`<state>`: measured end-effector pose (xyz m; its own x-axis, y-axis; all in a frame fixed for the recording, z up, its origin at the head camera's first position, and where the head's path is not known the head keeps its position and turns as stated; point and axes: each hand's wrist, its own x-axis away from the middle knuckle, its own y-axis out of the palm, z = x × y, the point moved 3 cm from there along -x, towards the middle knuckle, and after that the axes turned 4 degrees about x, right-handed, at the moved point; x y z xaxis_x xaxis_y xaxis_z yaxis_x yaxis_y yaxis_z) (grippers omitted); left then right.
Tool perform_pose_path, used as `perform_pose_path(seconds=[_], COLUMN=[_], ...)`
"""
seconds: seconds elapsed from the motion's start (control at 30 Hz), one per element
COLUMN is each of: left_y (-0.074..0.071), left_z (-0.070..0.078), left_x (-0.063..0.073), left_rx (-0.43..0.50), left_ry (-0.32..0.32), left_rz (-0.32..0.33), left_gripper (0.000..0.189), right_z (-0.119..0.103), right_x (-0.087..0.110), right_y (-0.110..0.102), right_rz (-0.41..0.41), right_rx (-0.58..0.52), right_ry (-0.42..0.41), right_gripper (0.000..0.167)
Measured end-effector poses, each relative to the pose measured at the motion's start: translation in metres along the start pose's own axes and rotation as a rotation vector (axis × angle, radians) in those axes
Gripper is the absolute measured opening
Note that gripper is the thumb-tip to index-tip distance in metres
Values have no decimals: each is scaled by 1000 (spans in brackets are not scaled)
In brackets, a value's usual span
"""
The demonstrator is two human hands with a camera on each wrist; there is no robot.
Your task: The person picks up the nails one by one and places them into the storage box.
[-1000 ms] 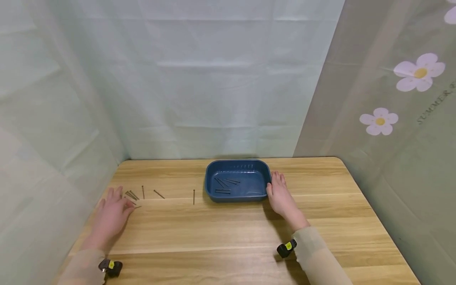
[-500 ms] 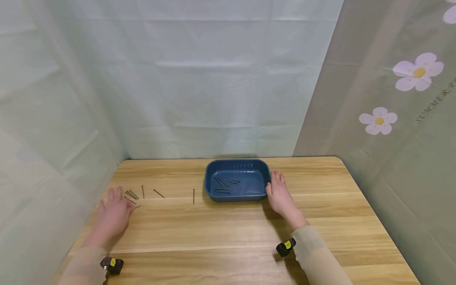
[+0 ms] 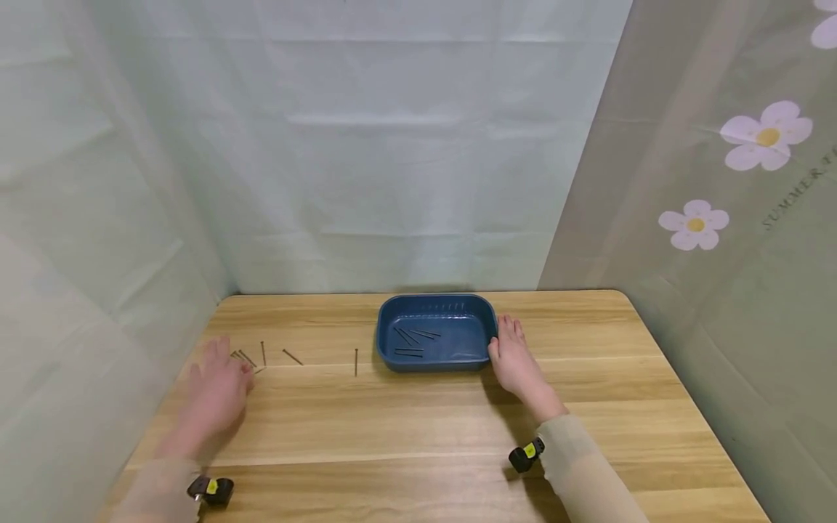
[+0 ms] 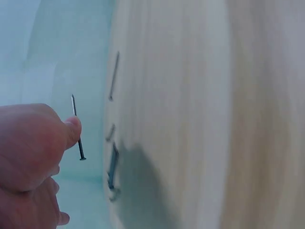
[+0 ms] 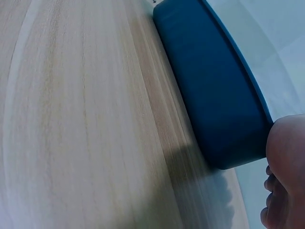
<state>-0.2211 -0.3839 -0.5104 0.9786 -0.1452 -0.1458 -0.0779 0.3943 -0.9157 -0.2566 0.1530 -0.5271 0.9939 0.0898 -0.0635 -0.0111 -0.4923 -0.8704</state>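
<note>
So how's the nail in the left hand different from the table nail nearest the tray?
The held nail is pinched by the left hand; no hand touches the table nail. The held nail is up in the air; the table nail lies flat. Both are thin, dark.

The nail in the left hand has a metallic glint; beside the right hand, the tray looks like glossy plastic. Beneath both, smooth wood-grained table; beyond, creased cloth.

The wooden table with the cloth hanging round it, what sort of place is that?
Probably a curtained-off work spot indoors: pale cloth, flowered on one side, hangs behind and beside the wooden table, with a blue tray and nails on it.
</note>
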Motion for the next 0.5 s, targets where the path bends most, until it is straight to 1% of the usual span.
perform_pose_path(seconds=[0.1,0.27,0.33,0.5], left_y=[1,3,4,8], left_z=[17,49,63,100], left_x=[-8,-20,-24,-33], left_rx=[30,78,105,156], left_ry=[33,127,154,185], left_rz=[18,71,71,43], left_gripper=[14,9,8,9], right_z=[0,-1,-1,-1], right_x=[0,0,1,1], right_y=[0,0,0,0], right_rz=[-6,-17,-16,-11], right_rx=[4,4,6,-9], right_ry=[0,4,5,12], right_gripper=[61,61,61,61])
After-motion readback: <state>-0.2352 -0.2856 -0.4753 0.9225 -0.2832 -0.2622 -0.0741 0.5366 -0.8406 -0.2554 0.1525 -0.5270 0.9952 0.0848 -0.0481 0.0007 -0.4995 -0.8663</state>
